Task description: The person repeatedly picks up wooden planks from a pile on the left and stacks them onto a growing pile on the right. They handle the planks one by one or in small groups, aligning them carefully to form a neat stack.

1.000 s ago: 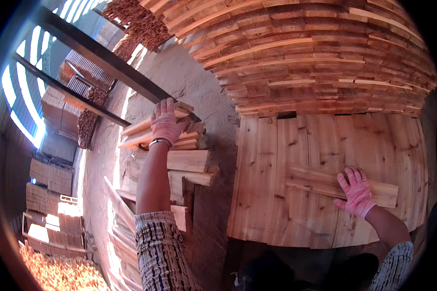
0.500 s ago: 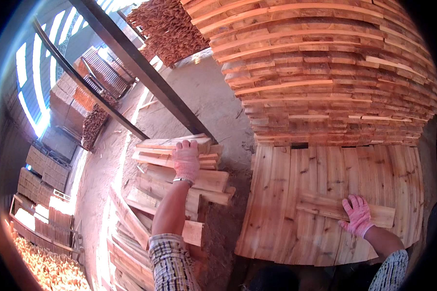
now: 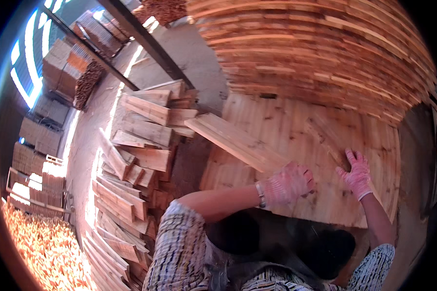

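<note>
Pale sawn wood fills the whole shed: at the far left, banded stacks of boards stand on a sunlit concrete floor, with a heap of reddish offcuts at the lower left corner and a dark steel beam crossing overhead. Just right of that floor lies a loose pile of short planks, tumbled at many angles. The left hand, in a pink knit glove, is clenched round the near end of a long plank, which slants from the pile's upper right across the left edge of the boarded platform. A second ago this hand was stretched out over the pile; the plank has since been drawn across. The right hand, also gloved, lies flat with fingers spread on a narrow strip near the platform's right edge, gripping nothing, as before. Behind the platform rises a tall wall of stacked boards.
</note>
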A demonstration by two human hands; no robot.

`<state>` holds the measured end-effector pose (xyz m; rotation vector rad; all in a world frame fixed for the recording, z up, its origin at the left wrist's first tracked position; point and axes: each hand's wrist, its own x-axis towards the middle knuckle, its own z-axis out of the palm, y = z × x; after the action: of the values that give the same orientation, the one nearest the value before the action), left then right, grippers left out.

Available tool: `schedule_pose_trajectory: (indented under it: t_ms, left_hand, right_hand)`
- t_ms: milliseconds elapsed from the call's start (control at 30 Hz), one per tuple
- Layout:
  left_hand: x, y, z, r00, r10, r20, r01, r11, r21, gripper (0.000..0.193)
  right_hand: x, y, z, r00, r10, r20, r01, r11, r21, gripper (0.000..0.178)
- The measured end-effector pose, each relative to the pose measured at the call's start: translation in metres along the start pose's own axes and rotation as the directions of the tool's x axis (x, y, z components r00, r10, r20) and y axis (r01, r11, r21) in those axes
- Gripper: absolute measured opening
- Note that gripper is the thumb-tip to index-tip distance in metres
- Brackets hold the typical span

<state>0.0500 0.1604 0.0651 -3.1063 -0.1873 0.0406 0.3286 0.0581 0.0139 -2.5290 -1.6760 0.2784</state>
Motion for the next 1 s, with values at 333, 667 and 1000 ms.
schedule_pose_trajectory:
  t_ms: [333,667,1000]
  left_hand:
    - [0.001,-0.042,0.072,0.948,0.007,0.318,0.036,0.991,-0.128,0.116]
    - [0.024,-0.08,0.078,0.814,-0.054,0.578,0.122,0.989,-0.079,0.115]
    - [0.08,-0.205,0.07,0.845,-0.449,0.29,0.462,0.887,0.028,0.104]
  right_hand:
    - [-0.076,0.111,0.039,0.975,0.088,0.206,-0.041,0.975,-0.22,0.091]
    - [-0.071,0.094,0.044,0.964,0.134,0.232,-0.105,0.986,-0.133,0.09]
    - [-0.071,0.092,0.053,0.965,0.147,0.217,-0.122,0.985,-0.123,0.096]
